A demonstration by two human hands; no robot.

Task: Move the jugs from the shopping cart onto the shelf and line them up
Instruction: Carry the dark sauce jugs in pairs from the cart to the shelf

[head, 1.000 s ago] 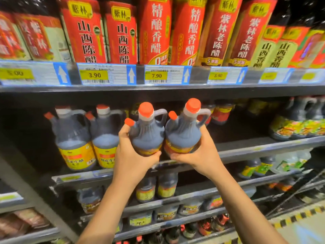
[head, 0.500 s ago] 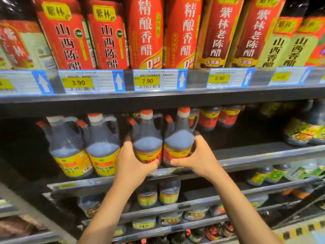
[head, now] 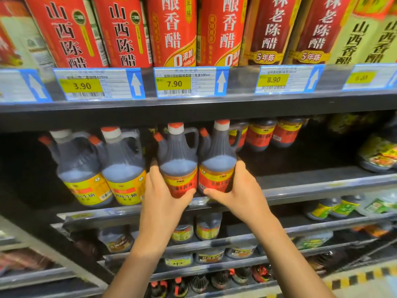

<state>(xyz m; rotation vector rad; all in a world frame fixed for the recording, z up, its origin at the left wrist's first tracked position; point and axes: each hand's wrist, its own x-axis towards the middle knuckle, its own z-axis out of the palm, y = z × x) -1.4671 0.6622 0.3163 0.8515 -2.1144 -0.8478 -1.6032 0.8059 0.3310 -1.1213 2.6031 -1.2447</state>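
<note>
Two dark jugs with red labels and orange-and-white caps stand side by side at the front of the middle shelf (head: 311, 188). My left hand (head: 163, 194) grips the base of the left jug (head: 178, 162). My right hand (head: 238, 190) grips the base of the right jug (head: 217, 160). The two jugs touch each other. To their left stand two similar jugs with yellow labels (head: 120, 168). The shopping cart is out of view.
Red-labelled jars (head: 272, 134) stand deeper on the same shelf, behind and right of the held jugs. The upper shelf edge (head: 193, 108) with price tags hangs close above the caps. Packets (head: 378, 151) lie at the far right. Lower shelves hold more bottles.
Both hands have carried the two jugs forward and down from mid-air onto the middle shelf, beside the yellow-labelled jugs. The camera has moved closer to the shelf.
</note>
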